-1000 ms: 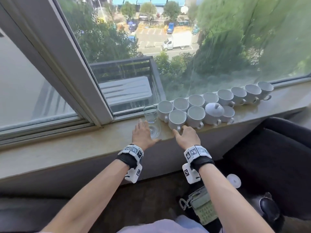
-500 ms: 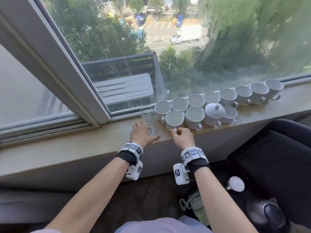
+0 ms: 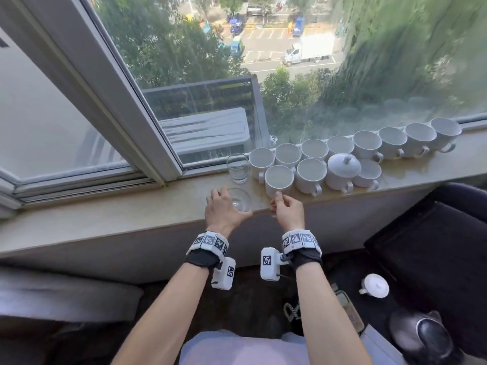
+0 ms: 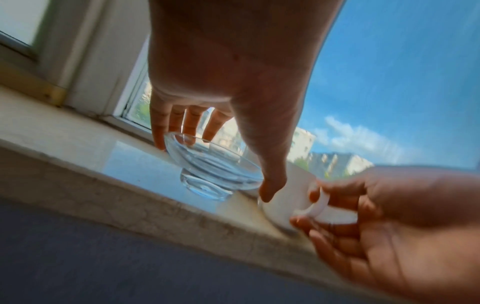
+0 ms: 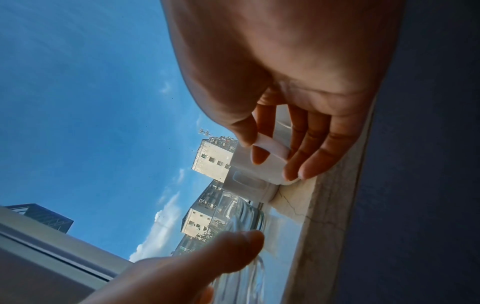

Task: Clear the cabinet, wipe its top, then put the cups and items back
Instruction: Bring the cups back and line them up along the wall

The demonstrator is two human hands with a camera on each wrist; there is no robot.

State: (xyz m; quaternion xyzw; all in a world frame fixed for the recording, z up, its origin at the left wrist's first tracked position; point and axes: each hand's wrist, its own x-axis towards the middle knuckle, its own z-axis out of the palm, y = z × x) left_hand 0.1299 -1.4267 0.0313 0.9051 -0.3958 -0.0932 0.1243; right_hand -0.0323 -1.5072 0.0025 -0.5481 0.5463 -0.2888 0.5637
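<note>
On the stone windowsill [image 3: 131, 214], white cups stand in two rows. My right hand [image 3: 279, 200] pinches the handle of the front-left white cup [image 3: 278, 179]; the right wrist view shows thumb and forefinger on the cup's handle [image 5: 271, 149]. Left of that cup sits a small glass bowl [image 3: 241, 198] at the sill's front edge. My left hand [image 3: 232, 204] grips it, fingers on the far rim and thumb on the near rim, as the left wrist view shows on the glass bowl [image 4: 207, 185]. Both cup and bowl rest on the sill.
A clear tumbler [image 3: 238, 168] stands just behind the bowl by the window frame. A lidded white pot [image 3: 342, 167] sits among the front cups. Below the sill at right are a dark seat [image 3: 434, 246], a white lid [image 3: 375, 285] and a dark kettle [image 3: 421, 335].
My right hand went from lying flat by the front cup to pinching its handle. My left hand closed round the glass bowl. The head view tilted down.
</note>
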